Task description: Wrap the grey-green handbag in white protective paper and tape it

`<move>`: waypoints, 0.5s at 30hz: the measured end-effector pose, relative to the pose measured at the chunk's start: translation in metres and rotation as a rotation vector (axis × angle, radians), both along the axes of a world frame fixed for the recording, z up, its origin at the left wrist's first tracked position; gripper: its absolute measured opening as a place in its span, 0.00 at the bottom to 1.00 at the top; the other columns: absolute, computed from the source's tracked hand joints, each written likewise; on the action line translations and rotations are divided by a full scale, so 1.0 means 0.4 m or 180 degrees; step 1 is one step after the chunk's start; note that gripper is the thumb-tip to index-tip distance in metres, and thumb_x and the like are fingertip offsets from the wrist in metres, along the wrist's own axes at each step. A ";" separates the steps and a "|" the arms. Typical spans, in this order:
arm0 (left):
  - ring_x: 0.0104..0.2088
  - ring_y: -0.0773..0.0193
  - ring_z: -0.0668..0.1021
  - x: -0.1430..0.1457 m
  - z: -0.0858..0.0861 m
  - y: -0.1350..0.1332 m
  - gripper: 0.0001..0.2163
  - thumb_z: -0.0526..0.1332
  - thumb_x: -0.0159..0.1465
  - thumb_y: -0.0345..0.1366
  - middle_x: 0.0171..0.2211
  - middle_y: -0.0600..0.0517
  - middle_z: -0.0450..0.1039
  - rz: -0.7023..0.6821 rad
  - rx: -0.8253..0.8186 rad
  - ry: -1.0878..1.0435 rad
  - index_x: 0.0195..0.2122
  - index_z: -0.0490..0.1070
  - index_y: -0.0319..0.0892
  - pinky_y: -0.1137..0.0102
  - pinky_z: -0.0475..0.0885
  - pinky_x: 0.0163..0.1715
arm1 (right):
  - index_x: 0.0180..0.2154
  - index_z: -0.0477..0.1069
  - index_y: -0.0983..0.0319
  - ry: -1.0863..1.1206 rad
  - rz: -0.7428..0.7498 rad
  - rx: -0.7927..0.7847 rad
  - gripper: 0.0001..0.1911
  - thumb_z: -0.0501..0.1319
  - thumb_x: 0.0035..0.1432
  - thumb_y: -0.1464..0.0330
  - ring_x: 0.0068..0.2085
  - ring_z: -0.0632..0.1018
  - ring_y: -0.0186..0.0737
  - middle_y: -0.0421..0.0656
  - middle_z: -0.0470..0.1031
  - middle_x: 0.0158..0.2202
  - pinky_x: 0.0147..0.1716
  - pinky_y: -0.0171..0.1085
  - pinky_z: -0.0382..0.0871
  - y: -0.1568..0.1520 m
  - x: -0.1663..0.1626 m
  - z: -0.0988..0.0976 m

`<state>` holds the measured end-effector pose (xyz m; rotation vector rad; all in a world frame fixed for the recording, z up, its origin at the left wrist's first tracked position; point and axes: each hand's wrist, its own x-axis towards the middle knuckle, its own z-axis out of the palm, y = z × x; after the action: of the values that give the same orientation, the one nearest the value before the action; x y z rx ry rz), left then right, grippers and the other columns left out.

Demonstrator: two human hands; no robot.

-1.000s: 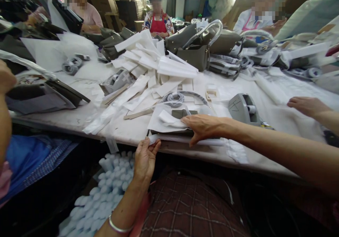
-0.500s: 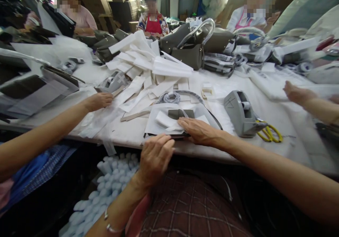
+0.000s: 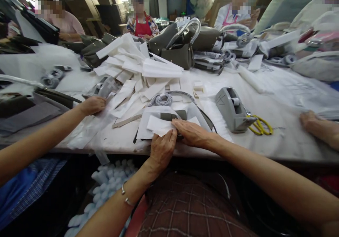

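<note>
My left hand (image 3: 162,149) lies on the near edge of a flat grey leather piece (image 3: 173,116) covered with white paper sheets (image 3: 156,124), fingers together pressing the paper. My right hand (image 3: 191,132) rests flat beside it on the same stack, fingers stretched toward the left hand. A coiled grey strap (image 3: 164,98) lies just behind the stack.
A grey tape dispenser (image 3: 231,108) and yellow scissors (image 3: 258,125) sit to the right. A pile of white paper strips (image 3: 137,65) and grey handbags (image 3: 182,46) lie behind. A co-worker's hand (image 3: 91,105) reaches in from the left, another's hand (image 3: 309,120) from the right. Several people sit across the table (image 3: 278,138).
My left hand rose from the table's edge onto the paper stack next to my right hand. A co-worker's arm came in from the left. The view shifted rightward.
</note>
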<state>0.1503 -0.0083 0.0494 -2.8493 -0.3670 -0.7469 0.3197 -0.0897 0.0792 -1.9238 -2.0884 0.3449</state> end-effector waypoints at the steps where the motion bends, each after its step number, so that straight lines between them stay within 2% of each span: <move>1: 0.36 0.56 0.77 0.004 0.005 -0.006 0.13 0.51 0.68 0.26 0.40 0.44 0.76 0.0016 -0.0069 0.0126 0.52 0.68 0.36 0.62 0.70 0.37 | 0.58 0.61 0.70 0.0027 0.0020 -0.0013 0.32 0.62 0.50 0.78 0.64 0.66 0.54 0.62 0.65 0.61 0.61 0.52 0.63 0.000 0.002 0.001; 5: 0.40 0.55 0.78 0.023 0.024 -0.019 0.15 0.49 0.66 0.22 0.38 0.44 0.74 -0.0211 -0.0481 0.0521 0.48 0.71 0.36 0.65 0.73 0.35 | 0.62 0.58 0.69 0.0287 0.0086 -0.0240 0.38 0.64 0.49 0.74 0.64 0.67 0.53 0.61 0.64 0.63 0.62 0.50 0.63 0.009 0.025 0.031; 8: 0.42 0.53 0.78 0.034 0.023 -0.016 0.14 0.50 0.65 0.22 0.43 0.40 0.74 -0.0517 -0.0745 0.0572 0.46 0.72 0.36 0.64 0.75 0.39 | 0.64 0.58 0.68 0.0447 0.0033 -0.0553 0.43 0.68 0.48 0.68 0.61 0.70 0.53 0.57 0.65 0.63 0.60 0.47 0.65 0.010 0.049 0.080; 12: 0.38 0.54 0.80 0.029 -0.011 -0.008 0.17 0.47 0.67 0.23 0.39 0.38 0.76 -0.0642 -0.1395 0.0475 0.49 0.72 0.36 0.61 0.76 0.42 | 0.62 0.63 0.64 0.0485 -0.0147 -0.0606 0.36 0.66 0.53 0.65 0.58 0.73 0.50 0.52 0.71 0.60 0.58 0.44 0.66 -0.020 0.067 0.129; 13: 0.41 0.53 0.80 0.025 -0.021 -0.007 0.18 0.46 0.67 0.24 0.40 0.37 0.77 -0.0679 -0.1481 0.0392 0.52 0.71 0.35 0.59 0.75 0.46 | 0.61 0.65 0.64 0.0431 -0.0188 -0.0551 0.32 0.65 0.55 0.66 0.57 0.74 0.49 0.51 0.72 0.59 0.58 0.44 0.66 -0.032 0.068 0.131; 15: 0.52 0.49 0.77 0.020 -0.039 -0.006 0.20 0.46 0.67 0.24 0.48 0.33 0.75 -0.0758 -0.1436 0.0166 0.56 0.69 0.34 0.54 0.70 0.55 | 0.56 0.71 0.63 0.0313 -0.0183 -0.0423 0.24 0.63 0.57 0.70 0.56 0.75 0.48 0.50 0.75 0.56 0.58 0.44 0.66 -0.055 0.070 0.121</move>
<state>0.1583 -0.0108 0.0337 -3.3763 -0.2106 -0.7013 0.3477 -0.1118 0.1275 -1.9927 -1.9889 0.5670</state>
